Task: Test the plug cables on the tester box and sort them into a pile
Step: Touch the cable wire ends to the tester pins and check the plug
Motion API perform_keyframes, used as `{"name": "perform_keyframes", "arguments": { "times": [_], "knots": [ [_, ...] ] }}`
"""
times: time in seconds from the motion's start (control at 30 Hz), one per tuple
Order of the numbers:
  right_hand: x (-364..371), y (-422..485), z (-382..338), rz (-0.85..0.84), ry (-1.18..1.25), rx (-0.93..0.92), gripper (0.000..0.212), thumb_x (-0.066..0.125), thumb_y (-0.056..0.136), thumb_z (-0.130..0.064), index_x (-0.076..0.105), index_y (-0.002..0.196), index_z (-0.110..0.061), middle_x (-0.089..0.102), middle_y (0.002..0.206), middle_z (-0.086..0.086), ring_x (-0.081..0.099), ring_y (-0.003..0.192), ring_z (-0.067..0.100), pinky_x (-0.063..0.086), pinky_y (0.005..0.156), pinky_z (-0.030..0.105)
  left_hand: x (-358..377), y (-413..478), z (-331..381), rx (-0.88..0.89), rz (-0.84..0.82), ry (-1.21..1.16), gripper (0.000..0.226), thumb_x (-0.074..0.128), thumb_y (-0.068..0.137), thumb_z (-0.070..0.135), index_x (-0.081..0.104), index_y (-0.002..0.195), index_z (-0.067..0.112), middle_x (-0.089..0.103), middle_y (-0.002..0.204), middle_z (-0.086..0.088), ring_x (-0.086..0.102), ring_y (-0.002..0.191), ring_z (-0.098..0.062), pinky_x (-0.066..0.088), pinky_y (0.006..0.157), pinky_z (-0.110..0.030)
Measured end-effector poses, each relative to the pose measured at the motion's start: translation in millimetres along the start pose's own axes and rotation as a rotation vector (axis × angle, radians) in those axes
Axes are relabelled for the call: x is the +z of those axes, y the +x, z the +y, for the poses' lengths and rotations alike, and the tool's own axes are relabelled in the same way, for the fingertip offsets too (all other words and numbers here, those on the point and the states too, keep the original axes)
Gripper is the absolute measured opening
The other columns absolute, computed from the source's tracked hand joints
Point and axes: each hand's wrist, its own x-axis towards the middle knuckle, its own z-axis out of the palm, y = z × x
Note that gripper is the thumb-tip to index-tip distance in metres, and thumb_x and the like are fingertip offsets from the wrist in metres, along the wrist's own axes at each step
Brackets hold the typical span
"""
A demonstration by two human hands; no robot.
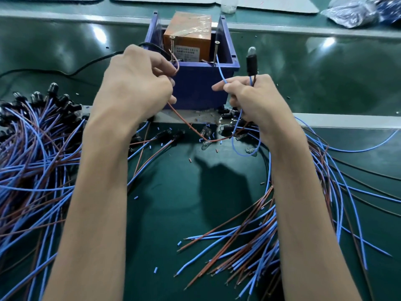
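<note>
- The brown wire [184, 121] is pinched near its end by the fingers of the left hand [134, 83]. The blue wire [221, 70] is pinched by the right hand [253, 98], in which the black holder of the plug cable [251, 66] is also clasped, bulb [251, 50] upward.
- The cable is held in the air before the tester box [195, 88], at the far middle of the bench [173, 203]. Both wire ends are raised to its two screws [216, 51]; whether contact is made cannot be told.
- A good cable could be misjudged if an end slips off its screw. A short or a shock could be caused by the bare ends meeting, or by fingertips gripped so close to them.
- One pile [32, 148] is spread along the left edge and another pile [271, 235] toward the near right corner. Loose bulbs [206, 135] are scattered beneath the hanging loops, where snagging is likely. A black cord [65, 71] is run off leftward.
</note>
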Motion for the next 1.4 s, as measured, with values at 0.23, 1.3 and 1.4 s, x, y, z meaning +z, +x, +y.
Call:
{"name": "perform_keyframes", "arguments": {
  "times": [0.23, 1.3, 1.4],
  "knots": [
    [-1, -1, -5, -0.032, -0.013, -0.012, 0.03, 0.049, 0.091, -0.012, 0.074, 0.076, -0.021, 0.037, 0.037, -0.015, 0.036, 0.036, 0.002, 0.024, 0.037, 0.006, 1, 2, 2, 0.009, -0.048, -0.015, 0.036, 0.047, 0.085, 0.002, 0.071, 0.094, 0.027, 0.07, 0.082, 0.011, 0.069, 0.061, -0.002, 0.053, 0.071, -0.013],
    [1, -4, -6, -0.054, -0.055, -0.024, 0.029, 0.051, 0.091, -0.014, 0.073, 0.076, -0.024, 0.042, 0.036, -0.017, 0.041, 0.036, -0.002, 0.028, 0.036, 0.007, 5, 7, -4, 0.041, -0.083, 0.014, 0.034, 0.05, 0.09, 0.002, 0.07, 0.108, 0.022, 0.069, 0.084, 0.006, 0.067, 0.057, 0.001, 0.047, 0.051, -0.003],
    [0, -3, -5, -0.059, -0.053, -0.026, 0.029, 0.051, 0.092, -0.014, 0.073, 0.076, -0.024, 0.041, 0.036, -0.016, 0.04, 0.035, -0.001, 0.027, 0.036, 0.007, 8, 6, -1, 0.045, -0.099, 0.039, 0.034, 0.05, 0.089, 0.002, 0.07, 0.106, 0.024, 0.07, 0.087, 0.003, 0.068, 0.06, -0.004, 0.05, 0.056, -0.008]
  ]
}}
